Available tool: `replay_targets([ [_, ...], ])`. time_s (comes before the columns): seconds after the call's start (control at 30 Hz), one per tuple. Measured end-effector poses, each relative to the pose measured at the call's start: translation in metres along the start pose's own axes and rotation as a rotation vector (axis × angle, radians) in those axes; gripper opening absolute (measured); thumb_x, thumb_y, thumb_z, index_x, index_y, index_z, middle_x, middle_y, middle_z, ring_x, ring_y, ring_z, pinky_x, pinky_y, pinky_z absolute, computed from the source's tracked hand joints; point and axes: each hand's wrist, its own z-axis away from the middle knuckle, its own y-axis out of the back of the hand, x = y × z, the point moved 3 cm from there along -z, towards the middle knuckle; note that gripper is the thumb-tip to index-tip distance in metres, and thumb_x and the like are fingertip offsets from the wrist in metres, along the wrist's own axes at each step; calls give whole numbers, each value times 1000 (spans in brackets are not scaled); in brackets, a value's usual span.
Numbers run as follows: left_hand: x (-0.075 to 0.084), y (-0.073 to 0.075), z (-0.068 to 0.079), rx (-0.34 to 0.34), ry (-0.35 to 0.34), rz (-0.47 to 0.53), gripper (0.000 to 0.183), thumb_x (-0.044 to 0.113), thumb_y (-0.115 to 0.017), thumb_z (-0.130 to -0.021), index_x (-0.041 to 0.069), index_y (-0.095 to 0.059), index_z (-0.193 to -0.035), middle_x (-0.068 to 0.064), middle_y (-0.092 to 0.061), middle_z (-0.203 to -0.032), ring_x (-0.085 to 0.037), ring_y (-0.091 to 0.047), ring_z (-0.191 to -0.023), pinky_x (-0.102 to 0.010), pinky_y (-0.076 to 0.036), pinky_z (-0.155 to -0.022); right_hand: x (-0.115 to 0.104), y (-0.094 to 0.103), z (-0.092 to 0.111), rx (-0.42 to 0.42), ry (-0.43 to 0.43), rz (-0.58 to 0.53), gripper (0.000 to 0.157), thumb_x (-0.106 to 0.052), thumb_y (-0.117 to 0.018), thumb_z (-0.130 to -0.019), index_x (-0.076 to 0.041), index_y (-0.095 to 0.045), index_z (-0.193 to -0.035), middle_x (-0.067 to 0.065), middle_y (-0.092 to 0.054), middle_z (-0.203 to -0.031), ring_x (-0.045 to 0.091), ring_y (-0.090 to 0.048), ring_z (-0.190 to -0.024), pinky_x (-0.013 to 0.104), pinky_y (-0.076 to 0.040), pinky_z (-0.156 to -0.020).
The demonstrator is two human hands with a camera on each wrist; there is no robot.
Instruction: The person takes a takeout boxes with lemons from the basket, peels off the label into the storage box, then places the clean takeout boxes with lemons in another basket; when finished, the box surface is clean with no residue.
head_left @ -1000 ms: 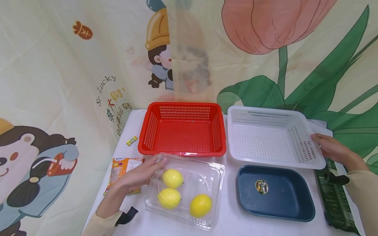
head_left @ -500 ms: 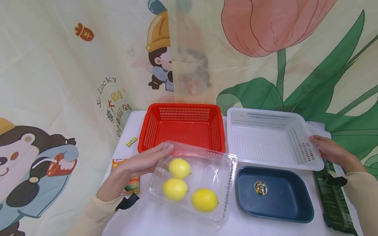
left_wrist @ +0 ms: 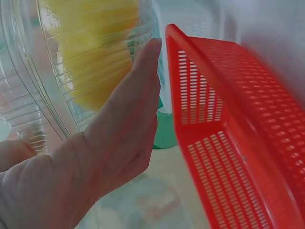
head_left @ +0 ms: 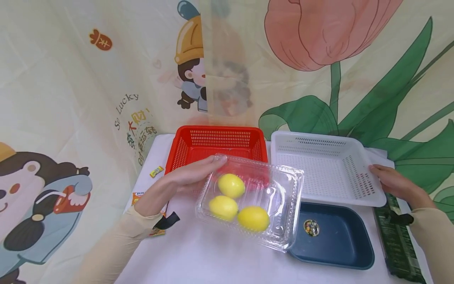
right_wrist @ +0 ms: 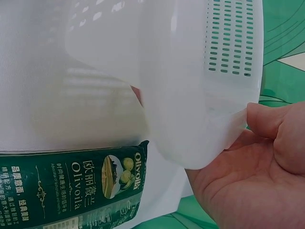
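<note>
In the head view my left hand (head_left: 189, 173) holds a clear plastic clamshell container (head_left: 281, 205) by its left side, thumb on top, fingers underneath. Three yellow lemons (head_left: 231, 186) show inside it. The container is raised and tilted, overlapping the front of the red basket (head_left: 260, 138) and the left part of the blue tray (head_left: 340, 225). At the right, my right hand (head_left: 395, 181) grips the rim of the white basket (head_left: 312, 169). In the right wrist view, the thumb lies over the white basket's rim, with fingers beneath.
A dark green Olivoila packet (right_wrist: 81, 186) lies at the table's right edge, partly under the white basket. To the left are a small yellow wrapped candy (head_left: 156, 171) and an orange packet (head_left: 136, 197), mostly behind my left arm. A printed curtain (head_left: 227, 59) hangs behind.
My left hand has lifted the container with the lemons off the table and carried it up and to the right. My right hand stays on the white basket's rim.
</note>
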Motion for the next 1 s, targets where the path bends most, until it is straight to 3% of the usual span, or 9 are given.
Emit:
replay_targets([
  [0.17, 20, -10, -22, -66, -7, 53, 59, 48, -55, -102, 29, -34, -153, -7, -47, -150, -29, -49, -137, -54, -54, -100, 0, 0, 0, 4, -5, -13, 71, -40, -21, -112, 16, -6, -152, -10, -62, -108, 7, -67, -94, 36, -59, -79],
  [0.47, 54, -34, -70, -193, -83, 66, 47, 43, -43, -107, 21, -44, -149, -12, -53, -139, -27, -55, -127, -54, -57, -94, 3, 2, 1, 17, -25, -28, 70, -40, -22, -112, 15, -8, -152, -5, -62, -110, 8, -66, -94, 37, -58, -80],
  [0.67, 70, -45, -99, -176, -71, 73, 43, 45, -45, -106, 21, -46, -142, -12, -53, -134, -28, -57, -122, -57, -59, -89, 0, 6, 3, 22, -15, 1, 67, -40, -22, -112, 14, -12, -150, -3, -63, -109, 9, -66, -93, 35, -58, -79],
  [0.83, 81, -53, -123, -171, -56, 97, 50, 45, -45, -107, 14, -43, -146, -13, -53, -134, -30, -58, -120, -59, -58, -88, -3, 6, 4, 32, 14, 37, 64, -38, -23, -112, 13, -14, -150, 1, -62, -112, 8, -64, -95, 35, -57, -80],
  [1.0, 88, -64, -146, -170, -41, 96, 49, 45, -44, -107, 15, -48, -146, -13, -57, -129, -28, -61, -111, -57, -57, -92, -1, 6, 5, 34, 8, 29, 66, -39, -22, -112, 15, -12, -150, -8, -59, -108, 4, -62, -94, 35, -57, -81],
])
